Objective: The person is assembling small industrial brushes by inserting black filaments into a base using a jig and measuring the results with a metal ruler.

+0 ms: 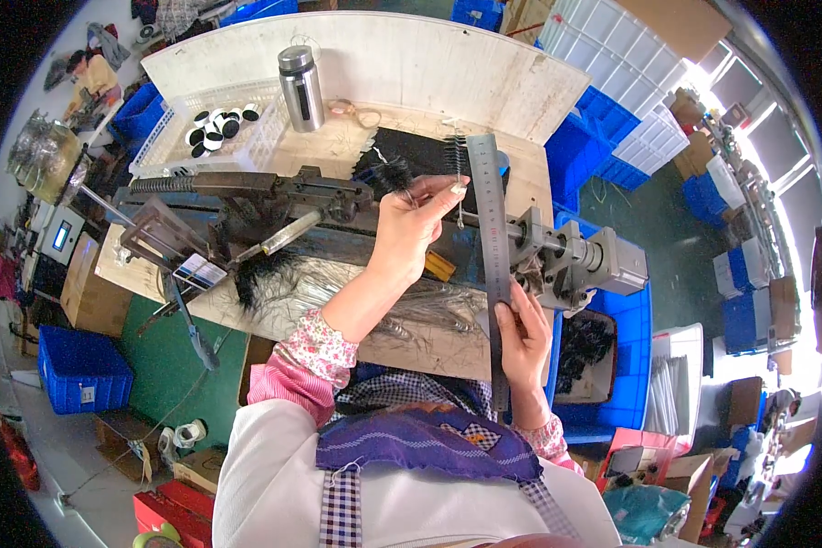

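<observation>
My left hand (407,233) is closed, pinching a small twisted-wire brush (456,157) with short black bristles between thumb and fingers. The brush is upright, its bare wire end showing below the fingertips. Right beside it stands a long steel ruler (490,210), its upper end level with the bristles. My right hand (522,336) grips the ruler lower down, thumb on its face. A black bristle tuft (395,173) shows behind my left hand; whether that hand also holds it, I cannot tell. Under both lies a black cloth (411,144).
A metal machine (338,196) spans the wooden bench, with a motor end (603,260) at right. Loose bristles and wires (338,297) litter the near bench. Behind are a steel flask (301,89) and a white basket (155,164) of black-and-white round pieces. Blue bins (637,347) stand at right.
</observation>
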Action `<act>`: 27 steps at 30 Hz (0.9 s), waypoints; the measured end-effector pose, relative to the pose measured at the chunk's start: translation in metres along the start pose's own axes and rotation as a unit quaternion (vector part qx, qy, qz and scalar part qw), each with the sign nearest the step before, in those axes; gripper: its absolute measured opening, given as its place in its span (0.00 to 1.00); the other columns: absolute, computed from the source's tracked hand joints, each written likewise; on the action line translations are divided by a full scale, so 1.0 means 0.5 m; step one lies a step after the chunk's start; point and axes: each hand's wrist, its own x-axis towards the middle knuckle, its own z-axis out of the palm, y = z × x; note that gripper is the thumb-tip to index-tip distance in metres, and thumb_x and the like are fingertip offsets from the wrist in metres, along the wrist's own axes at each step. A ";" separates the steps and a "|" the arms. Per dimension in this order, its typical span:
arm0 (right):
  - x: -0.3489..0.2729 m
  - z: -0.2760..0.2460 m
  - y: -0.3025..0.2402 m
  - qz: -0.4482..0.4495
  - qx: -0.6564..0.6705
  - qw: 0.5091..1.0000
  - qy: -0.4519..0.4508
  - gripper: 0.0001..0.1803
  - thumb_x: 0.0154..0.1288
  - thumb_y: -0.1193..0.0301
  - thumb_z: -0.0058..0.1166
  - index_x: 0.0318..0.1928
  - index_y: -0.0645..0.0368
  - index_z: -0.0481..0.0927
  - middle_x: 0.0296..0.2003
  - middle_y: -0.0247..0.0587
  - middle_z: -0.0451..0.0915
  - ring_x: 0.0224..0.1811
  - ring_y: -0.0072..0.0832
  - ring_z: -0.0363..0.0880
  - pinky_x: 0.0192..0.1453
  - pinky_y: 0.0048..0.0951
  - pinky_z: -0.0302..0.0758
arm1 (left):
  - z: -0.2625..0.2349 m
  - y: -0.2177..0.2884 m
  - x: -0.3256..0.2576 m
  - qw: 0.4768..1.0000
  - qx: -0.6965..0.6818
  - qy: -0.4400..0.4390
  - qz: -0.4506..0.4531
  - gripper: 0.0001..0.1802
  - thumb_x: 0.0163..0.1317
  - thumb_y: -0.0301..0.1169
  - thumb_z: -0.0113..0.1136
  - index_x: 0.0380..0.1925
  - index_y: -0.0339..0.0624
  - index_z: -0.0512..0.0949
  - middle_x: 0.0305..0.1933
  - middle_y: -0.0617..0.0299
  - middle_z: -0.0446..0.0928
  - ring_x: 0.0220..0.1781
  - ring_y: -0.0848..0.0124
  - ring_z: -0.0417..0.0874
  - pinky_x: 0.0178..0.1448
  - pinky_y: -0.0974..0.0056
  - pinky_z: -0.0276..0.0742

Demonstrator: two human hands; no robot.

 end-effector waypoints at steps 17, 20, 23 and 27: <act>-0.004 -0.002 0.000 0.010 -0.004 1.000 -0.004 0.19 0.57 0.81 0.55 0.51 0.66 0.75 0.28 0.38 0.72 0.27 0.21 0.68 0.32 0.20 0.67 | 0.006 0.003 -0.012 0.999 0.034 -0.014 -0.003 0.11 0.57 0.30 0.63 0.37 0.35 0.80 0.18 0.74 0.67 0.15 0.85 0.55 0.18 0.76 0.48; 0.000 0.000 -0.007 0.005 -0.006 1.000 -0.003 0.19 0.56 0.81 0.55 0.51 0.66 0.75 0.27 0.38 0.72 0.27 0.21 0.67 0.32 0.21 0.66 | 0.005 0.003 -0.010 0.999 0.029 -0.016 -0.005 0.11 0.57 0.30 0.62 0.36 0.35 0.80 0.18 0.73 0.67 0.14 0.85 0.55 0.18 0.76 0.48; -0.001 0.001 -0.006 0.007 -0.002 1.000 -0.009 0.20 0.56 0.81 0.55 0.51 0.66 0.75 0.26 0.37 0.71 0.26 0.21 0.66 0.31 0.21 0.66 | 0.006 0.001 -0.008 1.000 0.015 -0.008 -0.004 0.10 0.56 0.29 0.63 0.35 0.35 0.79 0.18 0.73 0.67 0.14 0.85 0.55 0.18 0.76 0.48; -0.002 0.005 -0.004 0.008 0.002 1.000 -0.021 0.20 0.57 0.81 0.55 0.52 0.65 0.75 0.26 0.36 0.71 0.26 0.21 0.65 0.30 0.21 0.65 | 0.005 0.002 -0.005 1.000 0.002 0.000 -0.012 0.10 0.55 0.28 0.64 0.35 0.34 0.78 0.17 0.74 0.65 0.14 0.86 0.55 0.18 0.76 0.48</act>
